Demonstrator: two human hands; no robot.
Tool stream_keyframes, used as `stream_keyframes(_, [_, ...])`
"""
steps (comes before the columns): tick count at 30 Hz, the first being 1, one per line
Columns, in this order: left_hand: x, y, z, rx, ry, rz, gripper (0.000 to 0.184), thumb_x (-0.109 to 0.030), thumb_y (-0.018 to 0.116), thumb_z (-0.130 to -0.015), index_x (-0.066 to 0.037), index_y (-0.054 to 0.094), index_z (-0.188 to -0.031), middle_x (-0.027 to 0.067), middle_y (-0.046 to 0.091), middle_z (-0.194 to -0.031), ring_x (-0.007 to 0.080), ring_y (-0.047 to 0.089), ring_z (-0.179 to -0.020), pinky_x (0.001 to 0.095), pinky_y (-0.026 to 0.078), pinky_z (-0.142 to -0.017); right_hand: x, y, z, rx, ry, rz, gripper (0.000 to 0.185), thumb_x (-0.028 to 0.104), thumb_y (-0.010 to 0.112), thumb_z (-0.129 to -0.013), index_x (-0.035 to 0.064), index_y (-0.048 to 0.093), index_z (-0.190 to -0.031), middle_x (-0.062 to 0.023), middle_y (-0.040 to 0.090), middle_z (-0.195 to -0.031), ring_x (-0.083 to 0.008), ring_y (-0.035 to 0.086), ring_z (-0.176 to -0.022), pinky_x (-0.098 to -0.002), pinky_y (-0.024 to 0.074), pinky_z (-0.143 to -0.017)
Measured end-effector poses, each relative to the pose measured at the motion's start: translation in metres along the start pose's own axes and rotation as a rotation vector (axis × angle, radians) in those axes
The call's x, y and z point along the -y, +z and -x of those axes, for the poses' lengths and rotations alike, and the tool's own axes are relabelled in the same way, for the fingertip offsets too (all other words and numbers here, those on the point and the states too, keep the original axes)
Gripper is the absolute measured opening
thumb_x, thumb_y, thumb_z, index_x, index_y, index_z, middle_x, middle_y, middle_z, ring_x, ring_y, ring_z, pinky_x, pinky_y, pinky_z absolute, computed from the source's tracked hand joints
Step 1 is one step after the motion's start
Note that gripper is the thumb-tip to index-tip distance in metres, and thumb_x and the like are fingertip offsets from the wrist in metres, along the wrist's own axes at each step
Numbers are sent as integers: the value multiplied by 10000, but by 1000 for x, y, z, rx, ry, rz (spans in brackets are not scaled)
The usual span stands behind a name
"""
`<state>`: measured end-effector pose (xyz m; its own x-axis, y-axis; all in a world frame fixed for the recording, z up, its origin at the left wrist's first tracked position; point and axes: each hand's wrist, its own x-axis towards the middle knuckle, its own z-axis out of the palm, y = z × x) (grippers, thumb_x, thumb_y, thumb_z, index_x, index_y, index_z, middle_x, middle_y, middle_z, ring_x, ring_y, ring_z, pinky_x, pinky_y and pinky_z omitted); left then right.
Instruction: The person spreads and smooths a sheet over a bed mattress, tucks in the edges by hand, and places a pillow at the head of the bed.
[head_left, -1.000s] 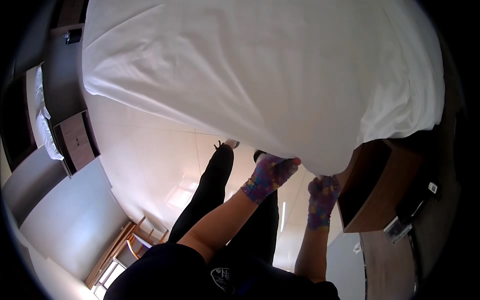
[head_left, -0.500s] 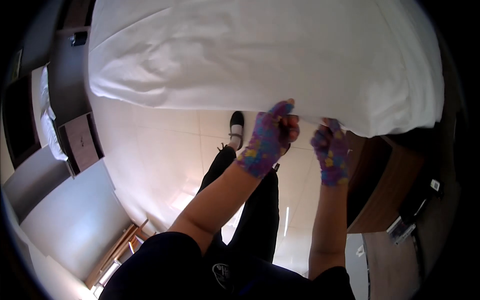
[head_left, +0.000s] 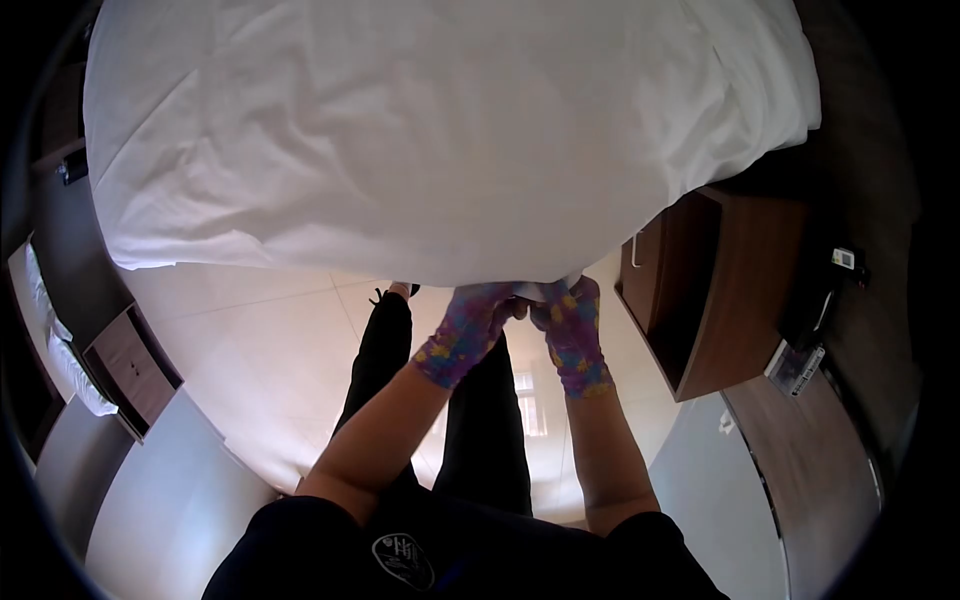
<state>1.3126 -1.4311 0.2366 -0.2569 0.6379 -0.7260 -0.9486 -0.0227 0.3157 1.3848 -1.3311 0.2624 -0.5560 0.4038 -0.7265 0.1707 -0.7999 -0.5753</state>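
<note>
A white bed sheet point(head_left: 400, 130) spreads over the bed at the top of the view, with creases at its left and right. Its near edge reaches both my hands. My left hand point(head_left: 477, 325), in a purple flowered fingerless glove, is closed on that edge, its fingertips partly under the cloth. Close beside it, my right hand point(head_left: 572, 325) wears a matching glove and pinches a small fold of the same edge. The cloth between them bulges slightly toward me.
A wooden cabinet point(head_left: 745, 290) with an open compartment stands right of my hands. Behind it lie a small white device point(head_left: 844, 259) and a printed box point(head_left: 795, 368). At far left are a bedside drawer unit point(head_left: 135, 370) and white pillows point(head_left: 75, 370). Pale floor tiles point(head_left: 250, 330) lie below.
Both hands have drawn closer together and pulled the sheet's edge toward my body. The view has shifted, so the bed and cabinet appear further left.
</note>
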Motion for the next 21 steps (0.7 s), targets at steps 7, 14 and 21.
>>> stream_keyframes(7, [41,55,19,-352,66,18,223,-244,551,-783,-82,448,-895,6,489,-643,68,423,-425,178,314,-363,6,-15,37,-223,-156,223,288,211,598,-751,-21,522,-905,-52,551,-808,-122,545,-682,-206,460,-470])
stream_keyframes(14, [90,-10,-30,-162,-306,-142,189,-233,528,-781,-80,467,-874,32,508,-669,120,483,-500,222,375,-417,-52,-87,2,-201,70,275,216,234,555,-780,42,519,-688,55,418,-533,-9,292,-404,-165,194,-366])
stream_keyframes(21, [24,-63,-8,-587,138,292,344,-258,512,-800,-55,413,-1060,58,521,-939,182,511,-901,315,436,-800,-43,-72,26,-293,144,324,203,207,577,-765,95,453,-650,62,380,-525,-24,335,-416,-160,236,-371])
